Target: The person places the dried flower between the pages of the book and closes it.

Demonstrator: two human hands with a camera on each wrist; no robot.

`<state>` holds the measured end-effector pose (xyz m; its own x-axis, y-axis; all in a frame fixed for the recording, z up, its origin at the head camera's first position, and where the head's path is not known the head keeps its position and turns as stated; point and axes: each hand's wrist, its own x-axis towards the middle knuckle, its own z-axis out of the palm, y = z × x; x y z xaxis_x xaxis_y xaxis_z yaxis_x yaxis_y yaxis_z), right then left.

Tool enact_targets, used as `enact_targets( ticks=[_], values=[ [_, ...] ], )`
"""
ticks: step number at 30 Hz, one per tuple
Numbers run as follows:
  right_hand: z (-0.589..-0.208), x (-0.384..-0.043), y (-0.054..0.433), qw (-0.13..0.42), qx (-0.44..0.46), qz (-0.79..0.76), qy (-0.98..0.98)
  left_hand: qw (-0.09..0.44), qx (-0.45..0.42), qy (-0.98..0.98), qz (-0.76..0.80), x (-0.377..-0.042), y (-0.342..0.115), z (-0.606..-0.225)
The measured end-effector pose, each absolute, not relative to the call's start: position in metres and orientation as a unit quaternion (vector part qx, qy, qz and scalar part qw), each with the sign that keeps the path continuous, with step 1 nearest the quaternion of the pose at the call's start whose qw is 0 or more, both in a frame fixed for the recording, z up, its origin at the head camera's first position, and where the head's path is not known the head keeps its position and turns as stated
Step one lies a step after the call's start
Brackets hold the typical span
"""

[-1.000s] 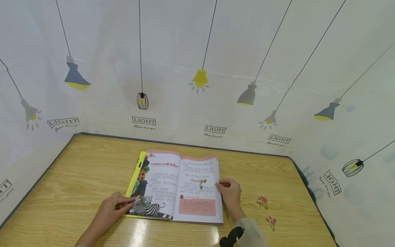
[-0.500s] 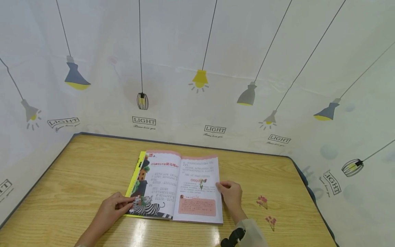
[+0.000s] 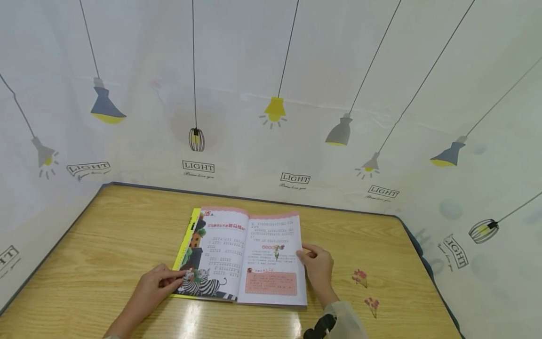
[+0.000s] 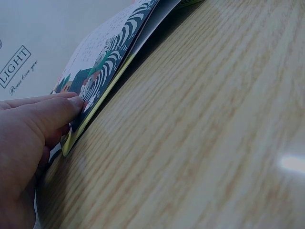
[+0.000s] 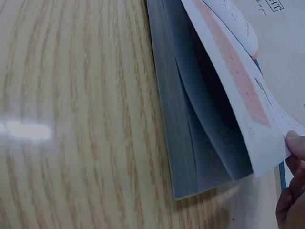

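An open picture book (image 3: 271, 256) lies on the table, its left page showing zebras (image 3: 207, 281) and its right page a pink text box. My left hand (image 3: 148, 289) grips the book's lower left edge. In the left wrist view the thumb of that hand (image 4: 33, 129) presses on the page beside the zebras, above the yellow cover edge. At the right side, my right hand (image 3: 319, 270) pinches the outer edge of the right page. The right wrist view shows this page (image 5: 248, 124) lifted and bowed away from the pages beneath, with dark gaps between them.
Two small sprigs of pink flowers, one upper (image 3: 360, 277) and one lower (image 3: 372, 305), lie to the right of my right hand. The wooden table (image 3: 106, 235) meets a pale wall covering (image 3: 237, 155) printed with lamps at the back and sides.
My right hand has shifted very slightly to the right, still holding the page edge. The left hand and the book have stayed in place.
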<state>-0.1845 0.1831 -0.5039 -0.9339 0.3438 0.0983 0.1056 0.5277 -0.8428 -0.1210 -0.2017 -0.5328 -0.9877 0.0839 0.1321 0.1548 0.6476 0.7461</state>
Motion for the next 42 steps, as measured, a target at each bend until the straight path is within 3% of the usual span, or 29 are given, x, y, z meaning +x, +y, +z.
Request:
enact_targets(
  ticks=[13,30,42],
  values=[
    [-0.501,-0.182,0.181,0.145,-0.105,0.468,-0.865,0.052,-0.073,-0.907,-0.411,-0.123,-0.202,-0.535],
    [-0.479,-0.191,0.193,0.027,-0.134,0.497,-0.857,0.042,-0.065,-0.908,-0.411,-0.122,-0.202,-0.534],
    [-0.454,-0.195,0.182,0.036,-0.103,0.511,-0.853,0.050,-0.066,-0.908,-0.411,-0.122,-0.202,-0.535]
  ],
)
